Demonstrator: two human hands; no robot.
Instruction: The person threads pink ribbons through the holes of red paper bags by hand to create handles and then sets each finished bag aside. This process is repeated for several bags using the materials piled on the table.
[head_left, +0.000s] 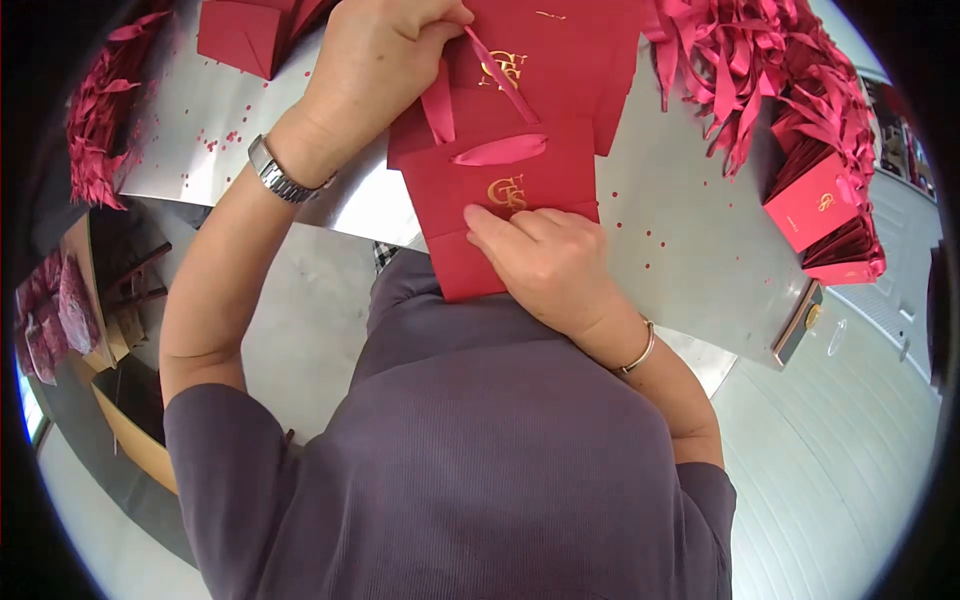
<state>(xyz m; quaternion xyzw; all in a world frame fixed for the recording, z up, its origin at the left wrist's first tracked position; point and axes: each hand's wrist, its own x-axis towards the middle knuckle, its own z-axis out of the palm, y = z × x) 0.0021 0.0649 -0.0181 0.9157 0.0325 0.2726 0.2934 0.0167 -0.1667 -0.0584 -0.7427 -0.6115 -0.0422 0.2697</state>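
Several red paper bags with gold lettering overlap at the top centre. The nearest red bag (430, 210) reaches over the table's front edge, with a pink ribbon handle (502, 150) lying across its upper part. My left hand (385, 50) is above it at the upper left, its thumb and fingertips pinched on the end of another pink ribbon (505, 80). My right hand (545, 255) rests on the lower part of the nearest bag, fingers curled in and thumb beside the gold letters. What lies beneath its fingers, apart from the bag, is hidden.
Heaps of pink ribbons (735, 75) lie at the upper right, beside stacked red bags (815, 205). More ribbons (95, 140) and a red bag (238, 35) are at the upper left. Small red dots are scattered on the metal table (660, 270). Cardboard boxes (135, 430) stand below left.
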